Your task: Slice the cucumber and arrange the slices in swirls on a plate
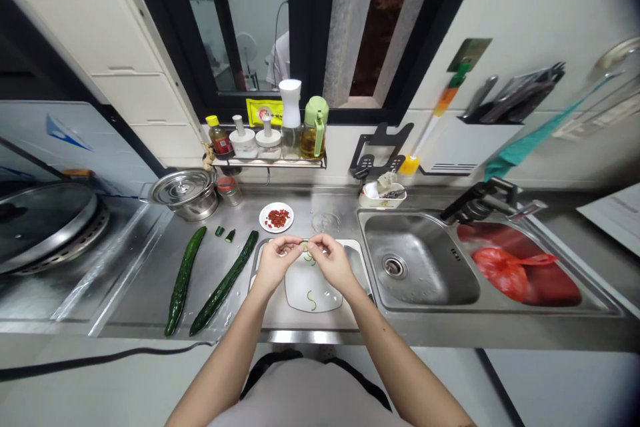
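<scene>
My left hand (276,259) and my right hand (329,259) meet above a white plate (300,290) that rests on a metal tray (354,260). Both pinch a small pale green piece (305,244), which looks like a garlic clove or a bit of peel. A thin green curl hangs just below it. Another green sliver (312,300) lies on the plate. Two whole cucumbers (183,279) (225,281) lie on the steel counter to the left of my left hand, with two cut cucumber ends (225,233) beyond them.
A small dish of red chilli (277,217) stands behind the tray. A lidded steel pot (185,192) is at the back left, a stove lid (43,220) farther left. A shelf of condiment bottles (270,140) hangs on the wall. The sink (420,267) lies right, with a red bag (505,270) in the far basin.
</scene>
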`<state>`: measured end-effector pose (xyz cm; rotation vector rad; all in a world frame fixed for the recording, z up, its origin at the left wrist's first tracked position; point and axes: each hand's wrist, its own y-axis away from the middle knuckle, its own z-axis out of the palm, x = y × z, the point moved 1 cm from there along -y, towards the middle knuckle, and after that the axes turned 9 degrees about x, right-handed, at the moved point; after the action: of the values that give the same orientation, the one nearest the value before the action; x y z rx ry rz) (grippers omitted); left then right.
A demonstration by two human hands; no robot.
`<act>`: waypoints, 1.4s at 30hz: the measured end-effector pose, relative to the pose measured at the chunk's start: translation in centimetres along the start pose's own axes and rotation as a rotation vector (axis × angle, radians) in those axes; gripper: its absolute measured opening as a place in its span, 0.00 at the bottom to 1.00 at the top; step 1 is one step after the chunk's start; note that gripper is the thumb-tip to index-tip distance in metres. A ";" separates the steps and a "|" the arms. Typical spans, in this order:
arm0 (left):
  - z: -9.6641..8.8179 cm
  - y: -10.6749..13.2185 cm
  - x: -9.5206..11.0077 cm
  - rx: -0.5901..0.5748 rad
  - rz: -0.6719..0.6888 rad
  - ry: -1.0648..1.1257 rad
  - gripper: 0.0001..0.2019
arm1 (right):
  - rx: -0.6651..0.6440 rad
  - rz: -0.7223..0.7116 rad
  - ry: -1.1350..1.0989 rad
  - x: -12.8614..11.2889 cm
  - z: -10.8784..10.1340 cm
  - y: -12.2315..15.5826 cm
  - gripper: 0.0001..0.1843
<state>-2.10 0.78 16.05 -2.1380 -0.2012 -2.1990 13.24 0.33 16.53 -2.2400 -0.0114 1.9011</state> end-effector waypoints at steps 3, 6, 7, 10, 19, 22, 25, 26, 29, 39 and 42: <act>0.0 0.0 0.0 -0.004 0.010 -0.011 0.13 | -0.005 0.007 -0.017 -0.4 0.0 0.0 0.12; 0.0 0.1 0.2 -0.010 0.023 -0.026 0.12 | -0.014 0.018 -0.027 -0.8 0.0 0.0 0.11; 0.0 0.1 0.2 -0.009 0.032 -0.032 0.12 | -0.019 0.022 -0.031 -0.9 0.0 0.0 0.11; 0.0 0.3 0.6 -0.009 0.078 -0.059 0.11 | -0.034 0.032 -0.040 -1.0 0.0 0.0 0.10; -0.2 1.0 1.3 0.002 0.269 -0.248 0.09 | -0.070 0.167 -0.131 -1.1 0.1 -0.1 0.08; -0.3 1.1 1.3 0.012 0.350 -0.314 0.08 | -0.089 0.272 -0.180 -1.4 0.2 -0.1 0.07; -0.3 1.3 1.6 0.027 0.486 -0.386 0.06 | -0.114 0.392 -0.247 -1.7 0.1 0.0 0.07; -0.3 1.4 1.7 0.033 0.527 -0.406 0.06 | -0.119 0.424 -0.270 -1.8 0.1 0.1 0.08; -0.3 1.7 1.9 0.046 0.601 -0.450 0.05 | -0.135 0.501 -0.319 -2.0 0.2 0.2 0.09; -0.5 2.1 1.3 0.007 0.594 -0.518 0.08 | -0.169 0.610 -0.382 -2.2 0.4 0.4 0.06; -0.5 2.3 1.2 -0.011 0.574 -0.496 0.08 | -0.180 0.658 -0.370 -1.8 0.3 0.4 0.06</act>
<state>-2.29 -1.49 17.29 -2.3257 0.3602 -1.3513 12.60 -0.30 18.18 -2.1221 0.5871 2.7243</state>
